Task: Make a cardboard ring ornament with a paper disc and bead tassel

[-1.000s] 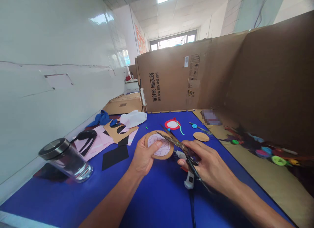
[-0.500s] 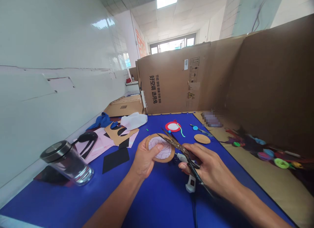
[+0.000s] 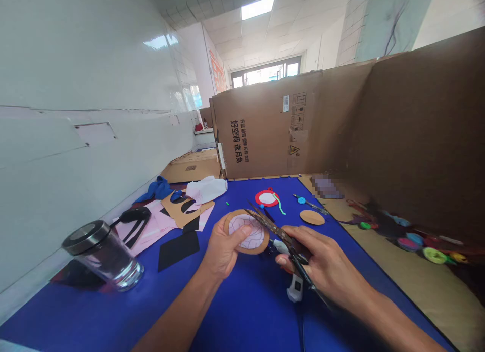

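Note:
My left hand [image 3: 226, 244] pinches a round cardboard disc [image 3: 259, 245] faced with a lighter circle that carries thin purple lines, thumb on top. In my right hand [image 3: 316, 256] is a pair of scissors [image 3: 278, 228], worn and dark, with the blades pointing up and left over the disc's upper right edge. Whether the blades touch the disc I cannot tell. Partly hidden behind the scissors lies a grey-white glue gun [image 3: 295, 288] with a black cord. Beyond the hands are a red-rimmed white disc [image 3: 267, 198] with a green strand and a plain cardboard oval [image 3: 311, 217].
A glass tumbler [image 3: 108, 253] with a metal lid stands at the left. Black card [image 3: 178, 251], cut cardboard [image 3: 185, 210] and pink sheets lie behind it. Coloured clay pieces [image 3: 413, 241] lie along the right. A large cardboard box panel [image 3: 261, 130] walls off the back.
The view has tilted very slightly, so the scene sits a little lower. My hands, the disc and the scissors hold almost the same pose.

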Tool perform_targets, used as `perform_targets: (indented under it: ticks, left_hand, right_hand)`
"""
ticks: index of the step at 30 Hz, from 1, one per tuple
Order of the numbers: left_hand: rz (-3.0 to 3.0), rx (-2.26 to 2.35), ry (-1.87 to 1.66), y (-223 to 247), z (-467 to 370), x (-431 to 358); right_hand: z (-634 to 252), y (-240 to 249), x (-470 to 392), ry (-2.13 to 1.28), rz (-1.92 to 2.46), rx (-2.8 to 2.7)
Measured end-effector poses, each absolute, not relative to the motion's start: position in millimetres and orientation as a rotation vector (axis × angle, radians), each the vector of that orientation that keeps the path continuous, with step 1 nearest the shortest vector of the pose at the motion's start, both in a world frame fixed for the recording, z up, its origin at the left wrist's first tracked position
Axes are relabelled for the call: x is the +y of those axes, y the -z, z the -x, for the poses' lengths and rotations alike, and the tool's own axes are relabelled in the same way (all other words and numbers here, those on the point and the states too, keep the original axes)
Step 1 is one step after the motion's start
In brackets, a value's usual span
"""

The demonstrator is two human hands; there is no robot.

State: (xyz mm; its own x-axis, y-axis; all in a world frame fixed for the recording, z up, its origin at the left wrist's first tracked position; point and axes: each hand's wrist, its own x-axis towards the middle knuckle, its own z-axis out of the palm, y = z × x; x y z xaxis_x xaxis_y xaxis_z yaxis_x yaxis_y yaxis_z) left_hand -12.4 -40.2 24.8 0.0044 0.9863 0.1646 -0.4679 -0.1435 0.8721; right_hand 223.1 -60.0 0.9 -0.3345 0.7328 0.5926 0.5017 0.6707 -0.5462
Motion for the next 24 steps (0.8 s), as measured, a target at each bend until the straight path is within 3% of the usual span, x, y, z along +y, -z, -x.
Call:
perform_targets:
  ticks: [24]
  left_hand:
    - [-0.983, 0.694, -1.476, -23.2, 17.0, -37.3]
  right_hand:
    - [-225.2, 1.2, -60.1, -0.323, 0.962, -2.027]
